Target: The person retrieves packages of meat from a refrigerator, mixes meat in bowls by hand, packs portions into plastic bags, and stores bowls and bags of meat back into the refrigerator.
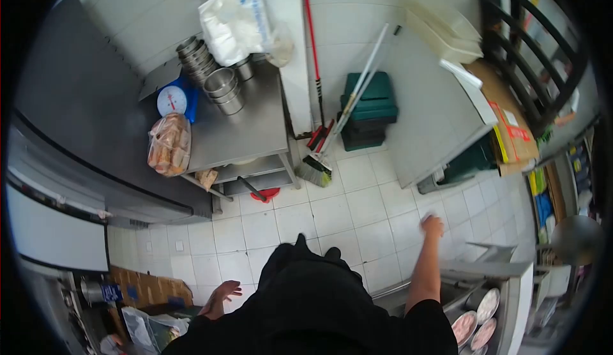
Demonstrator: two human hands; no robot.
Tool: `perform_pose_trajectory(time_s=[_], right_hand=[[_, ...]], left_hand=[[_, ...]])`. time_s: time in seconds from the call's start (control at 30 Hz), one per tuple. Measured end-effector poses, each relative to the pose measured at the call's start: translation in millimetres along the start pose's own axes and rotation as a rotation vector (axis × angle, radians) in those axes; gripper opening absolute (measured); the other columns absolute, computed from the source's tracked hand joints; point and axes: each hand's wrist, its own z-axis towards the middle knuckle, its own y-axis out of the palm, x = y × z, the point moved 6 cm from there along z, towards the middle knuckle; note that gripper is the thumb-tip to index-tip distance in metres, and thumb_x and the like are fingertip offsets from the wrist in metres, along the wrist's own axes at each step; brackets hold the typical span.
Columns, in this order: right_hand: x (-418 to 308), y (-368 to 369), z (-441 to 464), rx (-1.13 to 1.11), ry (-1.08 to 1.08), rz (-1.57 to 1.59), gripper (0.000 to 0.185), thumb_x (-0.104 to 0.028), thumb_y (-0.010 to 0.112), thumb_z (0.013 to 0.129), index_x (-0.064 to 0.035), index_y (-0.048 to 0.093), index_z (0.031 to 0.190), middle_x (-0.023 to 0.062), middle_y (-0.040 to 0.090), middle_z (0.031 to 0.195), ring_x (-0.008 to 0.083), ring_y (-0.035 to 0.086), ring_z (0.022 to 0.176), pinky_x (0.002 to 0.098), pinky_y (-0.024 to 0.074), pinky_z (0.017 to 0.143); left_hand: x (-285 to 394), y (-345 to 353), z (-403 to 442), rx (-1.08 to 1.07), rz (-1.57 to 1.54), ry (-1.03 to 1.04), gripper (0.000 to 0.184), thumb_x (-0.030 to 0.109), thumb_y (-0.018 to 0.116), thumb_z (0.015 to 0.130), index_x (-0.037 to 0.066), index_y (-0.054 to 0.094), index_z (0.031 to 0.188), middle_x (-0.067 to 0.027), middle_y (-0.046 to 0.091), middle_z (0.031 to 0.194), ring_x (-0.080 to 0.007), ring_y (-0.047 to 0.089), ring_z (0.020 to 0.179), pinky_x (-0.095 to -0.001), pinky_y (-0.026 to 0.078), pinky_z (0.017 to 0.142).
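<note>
In the head view, the person stands on a tiled floor. The left hand is low on the left with its fingers parted and nothing visible in them; they point right across the picture. Nearest it is the cardboard, just to the left, its long axis running left to right and sloping down toward the hand. The clear bag lies just below that.

The right hand is held out over the floor, forearm running up the picture. Its fingers are curled narrow; whether they hold anything I cannot tell. Below it, well apart, the tubs of pink stuff stand grouped beside the right upper arm, open ends up.

Farther off is the steel bench, bearing a blue scale, pots and a bagged bundle at its left edge. A red dustpan lies by its foot, black handle slanting up to the left. Right of the bench, a broom stands bristles down, near a green bin.
</note>
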Motion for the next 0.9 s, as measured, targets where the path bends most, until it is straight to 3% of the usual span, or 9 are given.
perform_pose_trajectory(time_s=[0.07, 0.1, 0.17, 0.3, 0.37, 0.4, 0.5, 0.57, 0.9], right_hand=[[-31, 155, 11, -0.044, -0.606, 0.217, 0.040, -0.028, 0.058, 0.082, -0.0148, 0.064, 0.119, 0.0091, 0.071, 0.096, 0.0277, 0.067, 0.097, 0.0395, 0.0524, 0.084], [-43, 192, 1, -0.351, -0.461, 0.375, 0.028, -0.023, 0.057, 0.083, -0.0193, 0.071, 0.107, 0.0067, 0.071, 0.099, 0.0252, 0.068, 0.094, 0.0393, 0.0534, 0.080], [-62, 281, -12, -0.223, -1.012, -0.232, 0.025, -0.022, 0.053, 0.087, -0.0260, 0.074, 0.101, 0.0021, 0.071, 0.106, 0.0234, 0.068, 0.095, 0.0397, 0.0538, 0.078], [-96, 280, -37, -0.660, -0.986, -0.650, 0.039, -0.017, 0.059, 0.090, -0.0326, 0.063, 0.125, 0.0032, 0.066, 0.121, 0.0226, 0.063, 0.111, 0.0444, 0.0540, 0.085], [-106, 288, -5, -0.820, -0.582, -0.051, 0.034, -0.014, 0.061, 0.086, -0.0239, 0.066, 0.117, 0.0053, 0.065, 0.122, 0.0246, 0.066, 0.106, 0.0423, 0.0559, 0.079], [-140, 238, -14, -0.332, -1.262, -0.368, 0.021, -0.012, 0.061, 0.082, -0.0146, 0.067, 0.102, 0.0093, 0.068, 0.108, 0.0267, 0.069, 0.090, 0.0402, 0.0569, 0.070], [-201, 139, -10, -0.174, -1.146, -0.067, 0.014, -0.007, 0.061, 0.076, -0.0084, 0.064, 0.089, 0.0129, 0.067, 0.081, 0.0265, 0.067, 0.070, 0.0401, 0.0538, 0.062], [-210, 89, -21, -0.517, -0.257, 0.965, 0.018, -0.021, 0.065, 0.088, -0.0085, 0.068, 0.101, 0.0037, 0.069, 0.084, 0.0176, 0.068, 0.076, 0.0284, 0.0469, 0.056], [-185, 148, -143, -0.680, -0.180, 0.916, 0.029, -0.027, 0.066, 0.091, -0.0023, 0.068, 0.106, 0.0047, 0.070, 0.082, 0.0148, 0.068, 0.066, 0.0272, 0.0460, 0.050]], left_hand=[[4, 27, 42, -0.117, 0.554, 0.158, 0.043, 0.054, 0.063, 0.086, 0.016, 0.075, 0.100, -0.0083, 0.073, 0.098, -0.0257, 0.067, 0.097, -0.0427, 0.052, 0.085], [37, 36, 45, -0.033, 0.802, 0.498, 0.041, 0.048, 0.064, 0.085, 0.011, 0.074, 0.098, -0.0138, 0.072, 0.098, -0.0275, 0.068, 0.096, -0.0404, 0.052, 0.084], [142, 35, 17, 0.134, 0.530, 0.754, 0.028, 0.034, 0.063, 0.087, 0.010, 0.074, 0.098, -0.0159, 0.071, 0.098, -0.0312, 0.067, 0.095, -0.0411, 0.052, 0.084], [438, 1, -109, 0.407, 0.314, 1.361, 0.027, 0.026, 0.059, 0.092, 0.005, 0.069, 0.105, -0.0176, 0.069, 0.091, -0.0335, 0.067, 0.081, -0.0400, 0.051, 0.071], [572, -29, -171, 0.534, 0.321, 1.614, 0.017, 0.018, 0.058, 0.091, 0.003, 0.065, 0.094, -0.0162, 0.065, 0.082, -0.0376, 0.062, 0.076, -0.0429, 0.049, 0.068], [628, -45, -207, 0.637, 0.293, 1.816, 0.011, 0.014, 0.058, 0.089, 0.005, 0.064, 0.093, -0.0162, 0.062, 0.084, -0.0374, 0.060, 0.081, -0.0436, 0.049, 0.072], [766, -91, -292, 0.684, 0.447, 2.153, 0.019, 0.007, 0.066, 0.077, 0.007, 0.064, 0.097, -0.0119, 0.060, 0.092, -0.0331, 0.058, 0.091, -0.0432, 0.048, 0.078], [832, -117, -292, 0.912, 0.792, 2.135, 0.026, 0.005, 0.070, 0.074, 0.006, 0.064, 0.099, -0.0097, 0.059, 0.101, -0.0298, 0.056, 0.099, -0.0405, 0.046, 0.083], [910, -194, -251, 1.103, 1.080, 2.108, 0.010, 0.012, 0.069, 0.074, 0.010, 0.062, 0.081, -0.0039, 0.055, 0.096, -0.0233, 0.054, 0.094, -0.0375, 0.041, 0.083]])
